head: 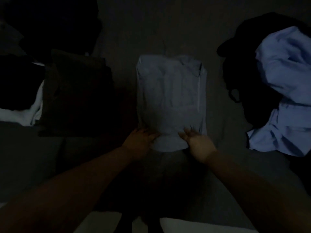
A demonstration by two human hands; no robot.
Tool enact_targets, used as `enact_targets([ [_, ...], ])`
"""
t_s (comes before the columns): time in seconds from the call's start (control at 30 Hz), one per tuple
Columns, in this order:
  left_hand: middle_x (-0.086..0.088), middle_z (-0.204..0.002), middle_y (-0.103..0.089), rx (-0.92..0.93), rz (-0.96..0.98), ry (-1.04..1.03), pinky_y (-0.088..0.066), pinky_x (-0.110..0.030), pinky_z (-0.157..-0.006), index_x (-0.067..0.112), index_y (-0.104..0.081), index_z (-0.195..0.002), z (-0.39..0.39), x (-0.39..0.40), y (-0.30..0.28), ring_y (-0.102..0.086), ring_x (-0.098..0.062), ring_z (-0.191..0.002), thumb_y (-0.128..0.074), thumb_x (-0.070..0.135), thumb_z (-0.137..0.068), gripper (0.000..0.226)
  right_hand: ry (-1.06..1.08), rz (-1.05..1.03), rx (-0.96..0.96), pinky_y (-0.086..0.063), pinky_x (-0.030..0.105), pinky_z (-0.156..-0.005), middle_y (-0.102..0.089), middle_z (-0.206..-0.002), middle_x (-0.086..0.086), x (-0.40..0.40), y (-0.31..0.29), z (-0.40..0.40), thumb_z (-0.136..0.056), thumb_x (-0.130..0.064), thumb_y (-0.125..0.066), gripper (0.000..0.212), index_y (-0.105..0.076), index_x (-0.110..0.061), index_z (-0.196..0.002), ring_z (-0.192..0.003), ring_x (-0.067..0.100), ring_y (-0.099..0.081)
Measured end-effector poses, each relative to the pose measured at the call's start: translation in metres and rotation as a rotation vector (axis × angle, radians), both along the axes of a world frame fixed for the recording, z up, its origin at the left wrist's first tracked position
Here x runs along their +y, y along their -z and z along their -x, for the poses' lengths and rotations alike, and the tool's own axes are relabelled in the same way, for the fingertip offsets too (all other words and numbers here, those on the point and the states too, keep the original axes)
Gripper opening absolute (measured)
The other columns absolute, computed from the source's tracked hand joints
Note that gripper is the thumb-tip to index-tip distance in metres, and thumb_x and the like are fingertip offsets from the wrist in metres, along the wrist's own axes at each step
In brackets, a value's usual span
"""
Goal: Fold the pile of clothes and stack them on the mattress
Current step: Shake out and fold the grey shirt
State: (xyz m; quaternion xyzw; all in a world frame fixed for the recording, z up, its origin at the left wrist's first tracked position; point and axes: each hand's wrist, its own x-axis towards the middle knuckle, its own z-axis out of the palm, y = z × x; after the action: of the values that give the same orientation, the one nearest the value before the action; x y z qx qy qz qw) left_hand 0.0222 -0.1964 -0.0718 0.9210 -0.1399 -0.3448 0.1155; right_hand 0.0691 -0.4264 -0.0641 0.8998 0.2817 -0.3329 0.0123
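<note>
The scene is very dim. A pale blue garment (170, 98), partly folded into a long rectangle, lies flat on the dark mattress (151, 31) in the middle of the view. My left hand (140, 140) is at its near left corner and my right hand (196, 142) at its near right corner. Both touch the near hem; whether the fingers pinch the cloth is too dark to tell. An unfolded heap with a light blue shirt (286, 84) over dark clothes (244, 64) lies at the right.
A folded dark garment (75, 95) lies to the left of the blue one. Further left a black item (18, 81) rests on a white cloth (21, 115). More dark fabric (50, 22) fills the far left. Pale shapes (185, 226) show at the bottom edge.
</note>
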Motion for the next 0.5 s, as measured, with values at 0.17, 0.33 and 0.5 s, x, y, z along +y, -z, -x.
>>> enact_targets([
  [0.17,-0.01,-0.145,-0.042,0.484,0.095,0.068,-0.029,-0.023,-0.103,0.011,-0.042,-0.14,0.029,0.004,-0.067,-0.044,-0.024,-0.129,-0.054,0.021,-0.094,0.049,0.012,0.031,0.435,-0.045,0.032,-0.095,-0.058,-0.128,0.011,-0.001,-0.054,0.051,-0.093,-0.018,-0.047,0.034,-0.059,-0.01,-0.124,-0.113,0.026,-0.057],
  [0.33,-0.017,-0.139,-0.045,0.796,0.177,-0.1,-0.047,-0.027,-0.087,0.01,-0.031,-0.144,0.062,0.012,-0.099,-0.051,-0.024,-0.109,-0.05,0.004,-0.094,0.055,0.007,0.055,0.663,-0.035,0.012,-0.069,-0.061,-0.112,0.012,0.007,-0.1,0.079,-0.092,-0.011,-0.05,0.025,-0.061,-0.005,-0.113,-0.093,0.018,-0.055],
  [0.5,-0.012,-0.089,-0.061,0.781,0.247,-0.375,-0.048,-0.012,-0.057,-0.005,-0.048,-0.129,0.01,0.032,-0.103,-0.058,0.0,-0.06,-0.046,-0.005,-0.093,0.035,0.282,-0.061,0.595,-0.039,0.019,-0.086,-0.053,-0.101,-0.003,0.009,-0.106,0.01,-0.094,-0.019,-0.053,0.025,-0.059,-0.012,-0.117,-0.099,0.014,-0.052],
])
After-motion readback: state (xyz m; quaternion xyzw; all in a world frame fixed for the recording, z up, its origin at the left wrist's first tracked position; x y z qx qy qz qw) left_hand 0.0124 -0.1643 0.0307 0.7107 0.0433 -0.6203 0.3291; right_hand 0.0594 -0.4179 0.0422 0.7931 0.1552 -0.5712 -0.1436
